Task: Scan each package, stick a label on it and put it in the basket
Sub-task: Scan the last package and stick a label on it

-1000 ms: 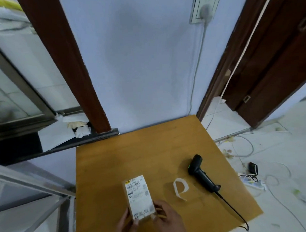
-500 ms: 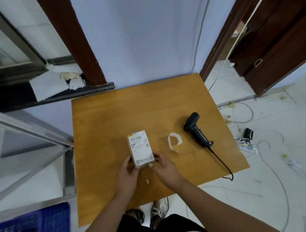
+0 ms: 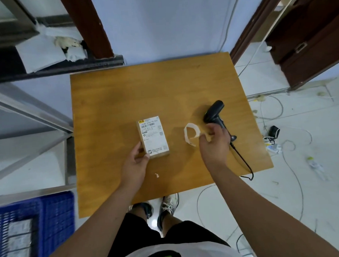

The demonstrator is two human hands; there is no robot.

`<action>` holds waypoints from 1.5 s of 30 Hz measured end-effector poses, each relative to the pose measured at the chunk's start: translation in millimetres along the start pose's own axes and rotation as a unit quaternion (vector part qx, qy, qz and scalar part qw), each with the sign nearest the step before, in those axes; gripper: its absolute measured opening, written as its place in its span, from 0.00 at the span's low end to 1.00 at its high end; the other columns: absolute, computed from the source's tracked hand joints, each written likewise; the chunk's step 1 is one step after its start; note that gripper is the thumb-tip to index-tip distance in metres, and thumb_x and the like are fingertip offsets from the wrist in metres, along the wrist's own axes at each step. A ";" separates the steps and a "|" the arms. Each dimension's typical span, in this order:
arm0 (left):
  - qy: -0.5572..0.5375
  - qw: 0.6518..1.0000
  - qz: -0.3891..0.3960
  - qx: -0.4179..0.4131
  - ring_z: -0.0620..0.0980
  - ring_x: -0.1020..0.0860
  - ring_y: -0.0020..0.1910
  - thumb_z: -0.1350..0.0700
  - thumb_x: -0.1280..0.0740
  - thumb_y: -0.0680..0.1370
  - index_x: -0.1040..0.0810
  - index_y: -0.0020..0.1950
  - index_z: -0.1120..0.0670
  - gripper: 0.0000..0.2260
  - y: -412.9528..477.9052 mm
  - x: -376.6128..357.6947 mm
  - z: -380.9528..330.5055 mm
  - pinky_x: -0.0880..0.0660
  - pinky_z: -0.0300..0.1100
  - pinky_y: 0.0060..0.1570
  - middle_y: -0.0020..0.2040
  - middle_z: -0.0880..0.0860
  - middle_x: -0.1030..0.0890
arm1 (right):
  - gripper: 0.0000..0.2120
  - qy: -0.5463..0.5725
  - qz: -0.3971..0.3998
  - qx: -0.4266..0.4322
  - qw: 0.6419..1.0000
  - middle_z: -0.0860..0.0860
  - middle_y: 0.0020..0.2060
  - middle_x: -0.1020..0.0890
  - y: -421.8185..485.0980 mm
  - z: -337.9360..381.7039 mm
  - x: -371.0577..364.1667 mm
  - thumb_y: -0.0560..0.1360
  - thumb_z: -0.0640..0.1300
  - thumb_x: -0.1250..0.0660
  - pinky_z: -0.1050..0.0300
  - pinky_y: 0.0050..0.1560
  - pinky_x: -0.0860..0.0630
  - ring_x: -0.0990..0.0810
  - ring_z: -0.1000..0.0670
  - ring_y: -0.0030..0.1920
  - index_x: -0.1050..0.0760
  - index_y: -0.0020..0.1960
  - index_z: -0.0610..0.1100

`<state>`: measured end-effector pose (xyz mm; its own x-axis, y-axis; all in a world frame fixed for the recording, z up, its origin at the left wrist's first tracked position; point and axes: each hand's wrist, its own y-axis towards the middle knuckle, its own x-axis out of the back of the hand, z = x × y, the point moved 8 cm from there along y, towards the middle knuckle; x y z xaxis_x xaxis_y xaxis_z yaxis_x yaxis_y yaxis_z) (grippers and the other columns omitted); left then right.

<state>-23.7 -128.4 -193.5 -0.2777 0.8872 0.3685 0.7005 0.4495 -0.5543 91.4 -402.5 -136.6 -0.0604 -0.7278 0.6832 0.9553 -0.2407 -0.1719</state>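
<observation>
The blue plastic basket stands on the floor at the lower left, beside the table; pale flat items lie in it, too blurred to identify. On the wooden table, the left hand grips the near-left corner of the small cardboard package, thumb on its labelled top, probably to steady it. A curled strip of label backing lies to its right. The right hand hovers half open with fingers curled, empty, between the strip and the black barcode scanner, probably reaching for the scanner.
</observation>
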 end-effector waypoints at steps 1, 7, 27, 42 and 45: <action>0.019 1.000 0.003 -0.006 0.45 0.22 0.54 0.55 0.31 0.82 0.32 0.79 0.46 0.25 1.3 -2.0 -3.1 0.24 0.42 0.50 0.64 0.45 0.22 | 0.22 -0.036 -0.014 -0.015 0.999 0.48 0.60 0.25 13.4 -5.9 6.6 0.74 0.41 0.31 0.45 0.65 0.28 0.27 0.43 0.63 0.25 0.68 0.49; 0.108 0.992 0.037 -0.053 0.43 0.21 0.51 0.52 0.31 0.82 0.36 0.81 0.46 0.28 15.7 -14.2 -16.4 0.26 0.40 0.45 0.66 0.46 0.21 | 0.35 -0.314 0.113 -0.060 0.941 0.42 0.71 0.31 71.5 -41.9 -3.9 0.77 0.53 0.34 0.37 0.70 0.37 0.35 0.37 0.73 0.45 0.80 0.54; -0.038 0.999 0.022 -0.009 0.48 0.16 0.55 0.56 0.28 0.78 0.21 0.69 0.48 0.19 10.4 -38.3 -32.6 0.18 0.51 0.57 0.58 0.48 0.14 | 0.16 0.235 0.267 -0.150 0.923 0.49 0.32 0.24 -62.7 82.7 -44.1 0.80 0.62 0.34 0.53 0.31 0.27 0.27 0.50 0.28 0.27 0.53 0.50; -0.005 0.999 0.031 0.019 0.46 0.18 0.60 0.43 0.27 0.74 0.28 0.75 0.41 0.29 15.3 -36.0 -23.5 0.19 0.47 0.59 0.63 0.45 0.17 | 0.24 0.186 0.258 -0.138 0.938 0.50 0.29 0.26 -43.0 89.2 -66.4 0.79 0.67 0.35 0.52 0.32 0.28 0.29 0.50 0.22 0.26 0.54 0.45; -0.001 0.999 0.029 0.022 0.47 0.18 0.60 0.50 0.27 0.77 0.28 0.77 0.45 0.28 15.6 -36.3 -24.3 0.20 0.44 0.58 0.63 0.46 0.16 | 0.22 0.177 0.257 -0.123 0.942 0.50 0.31 0.25 -42.4 89.8 -62.3 0.79 0.67 0.36 0.51 0.33 0.27 0.27 0.51 0.24 0.27 0.54 0.47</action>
<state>13.3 -156.1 -197.4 -0.2398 0.9118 0.3334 0.6853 0.4023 -0.6071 80.7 -289.3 -108.2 0.2571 -0.9469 0.1933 0.7910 0.0913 -0.6049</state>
